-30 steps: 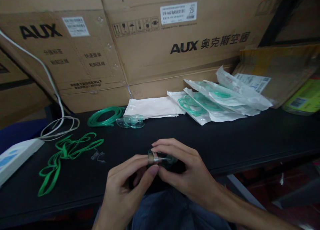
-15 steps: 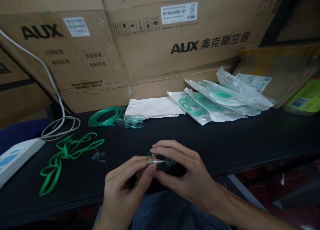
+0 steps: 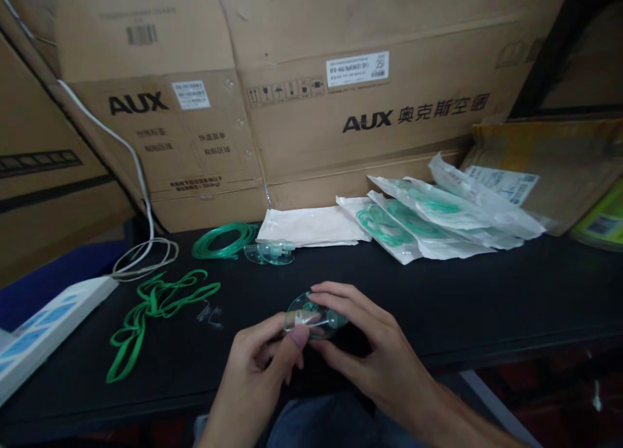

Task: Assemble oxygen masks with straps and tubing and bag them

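Between my two hands, over the front of the table, is a clear greenish oxygen mask [image 3: 316, 319] with a shiny metal strip on it. My left hand [image 3: 267, 360] pinches its left edge near the strip, thumb on top. My right hand [image 3: 370, 334] curls around its right side, fingers over the top and thumb below. Behind them lies another clear mask [image 3: 270, 252], beside a coil of green tubing [image 3: 224, 240]. To the left are a tangle of green elastic straps [image 3: 150, 311] and some small clear pieces [image 3: 210, 313], too small to make out.
White packets with green tubing [image 3: 413, 224] lie heaped at the back right, beside a flat white packet [image 3: 311, 226]. Large cardboard boxes [image 3: 302, 136] stand along the back. A white power strip [image 3: 53, 324] with a cable [image 3: 139, 169] is at the left edge.
The view has shifted, so the background appears lower and further right. The mask is turned more toward me, showing more of its clear shell. Both hands still grip it.
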The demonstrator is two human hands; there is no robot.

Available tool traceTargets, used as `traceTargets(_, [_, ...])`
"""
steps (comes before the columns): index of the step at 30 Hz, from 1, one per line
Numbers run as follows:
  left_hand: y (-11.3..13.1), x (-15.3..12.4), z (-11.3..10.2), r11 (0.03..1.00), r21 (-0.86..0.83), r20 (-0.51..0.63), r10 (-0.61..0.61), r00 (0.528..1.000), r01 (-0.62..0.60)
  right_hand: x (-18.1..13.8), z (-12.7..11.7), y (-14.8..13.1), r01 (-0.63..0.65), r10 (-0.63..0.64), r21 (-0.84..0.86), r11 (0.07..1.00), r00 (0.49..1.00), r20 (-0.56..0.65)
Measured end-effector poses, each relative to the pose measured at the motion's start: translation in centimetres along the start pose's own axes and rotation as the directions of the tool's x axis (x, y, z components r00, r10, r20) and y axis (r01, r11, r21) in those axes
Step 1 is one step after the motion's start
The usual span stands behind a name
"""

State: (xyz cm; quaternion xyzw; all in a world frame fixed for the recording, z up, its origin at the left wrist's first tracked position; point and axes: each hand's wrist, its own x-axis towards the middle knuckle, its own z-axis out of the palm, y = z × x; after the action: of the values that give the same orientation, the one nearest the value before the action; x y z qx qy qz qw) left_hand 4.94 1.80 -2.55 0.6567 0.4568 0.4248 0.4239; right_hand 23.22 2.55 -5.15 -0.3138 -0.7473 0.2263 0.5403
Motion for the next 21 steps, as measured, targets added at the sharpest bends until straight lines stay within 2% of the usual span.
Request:
traceTargets(2, [-0.2,-0.2,-0.1,0.999,-0.042,0.005,-0.033,0.999,0.033,0.2,-0.1,-0.1,-0.023,0.023,0.016,1.0,1.0,0.016])
traceTargets(3, [-0.2,-0.3,-0.1,0.997,-0.064,-0.033,-0.035,0.999,0.033,0.3,-0.2,-0.2,-0.054,0.053,0.041,0.998,0.998,0.03])
traceTargets(6, [-0.3,-0.5,-0.3,0.997,-0.076,-0.267,0.002,0.964,-0.023,0.8,-0.7,-0.5,-0.216,0.196,0.204,0.955,0.974,0.115])
traceTargets(8, [-0.2,-0.6,-0.4,0.992,0.035,-0.36,0.128,0.924,-0.124,1.0,-1.0,-0.8,-0.3,0.248,0.339,0.892,0.95,0.19])
traceTargets(10, [-0.2,-0.6,-0.7,0.935,0.215,-0.318,0.339,0.885,-0.281,1.1,-1.2,-0.9,-0.317,0.234,0.415,0.853,0.942,0.238])
traceTargets(13, [-0.3,-0.6,-1.0,0.766,0.411,-0.152,0.592,0.791,-0.495,0.9,-1.2,-1.1,-0.29,0.199,0.406,0.866,0.947,0.253])
traceTargets(17, [-0.5,-0.9,-0.9,0.652,0.485,-0.092,0.701,0.707,-0.583,0.6,-1.1,-1.2,-0.289,0.167,0.418,0.861,0.937,0.306])
traceTargets(21, [-0.8,-1.0,-0.8,0.625,0.49,-0.069,0.723,0.688,-0.608,0.6,-1.1,-1.2,-0.316,0.177,0.425,0.849,0.926,0.335])
